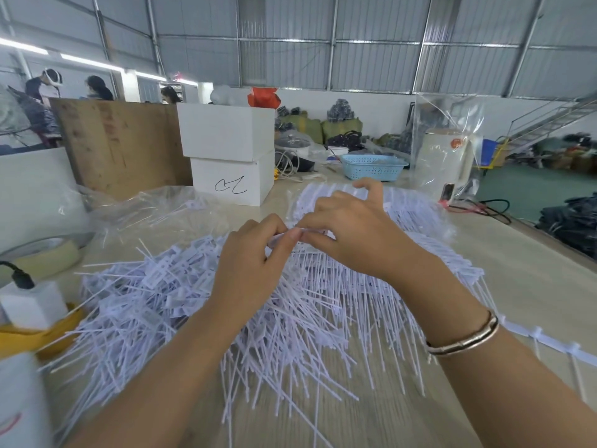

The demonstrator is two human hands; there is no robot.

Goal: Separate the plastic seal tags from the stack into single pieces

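At the table's left edge a roll of tape point(48, 250) is seen lying flat, and nearer the camera a white charger block point(32, 303) with a black cable is set on something yellow. A wooden board point(119, 143) is propped upright toward the far left corner, and clear plastic bags point(142, 208) are crumpled in front of it. Two white boxes point(231, 153) are stacked just right of the board, the lower one marked with a scribble.

The middle of the table point(533, 286) is covered by a loose pile of separated tags point(155, 292), white plastic pieces with flat heads and thin tails. Their tails are mostly pointed toward the near edge, fanned out and crossing one another. The view of the pile's centre is blocked by both forearms.

The left hand point(255, 253) is held above the pile, its fingers curled and a single seal tag point(284, 236) pinched at thumb and fingertip. The right hand point(352, 231) is met with it there, thumb and forefinger closed on the same piece, the other fingers lifted. The tag's long axis cannot be told, since most of it is hidden by the fingers. A bangle point(465, 337) is worn on the right wrist.

Under and beyond the right hand the stack of joined tags point(420, 215) is spread, heads in rows, tails directed toward the near right edge. Toward the far right corner a blue basket point(371, 166) and a cream kettle point(442, 163) inside clear wrap are placed.
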